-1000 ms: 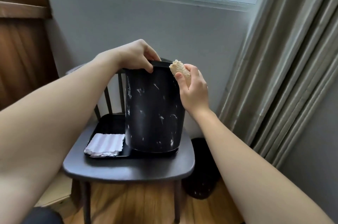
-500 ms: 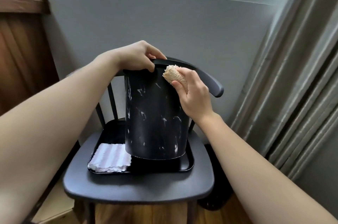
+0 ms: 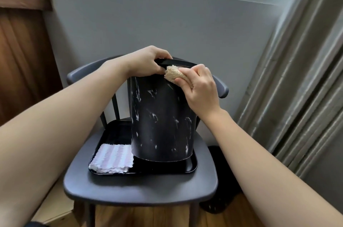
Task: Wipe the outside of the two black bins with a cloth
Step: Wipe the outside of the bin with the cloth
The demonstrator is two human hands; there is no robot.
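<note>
A black bin with white marbling [image 3: 161,121] stands on a black tray [image 3: 192,166] on a dark chair, tilted a little toward me. My left hand [image 3: 146,62] grips its top rim on the near left side. A bunched beige cloth [image 3: 173,74] is held in my right hand [image 3: 200,85] and pressed against the bin's upper outside wall, just below the rim and close to my left fingers. A second black bin [image 3: 220,197] is on the floor to the right of the chair, mostly hidden behind the seat and my right arm.
A folded pink-and-white striped cloth [image 3: 112,159] lies at the tray's front left. The chair [image 3: 141,187] stands against a grey wall under a window. Grey curtains [image 3: 297,82] hang at the right, a brown wooden panel [image 3: 20,59] at the left. The floor is wood.
My right hand has slid the beige cloth leftward along the top of the bin toward my left hand. The view has dropped and shifted, showing more of the chair seat.
</note>
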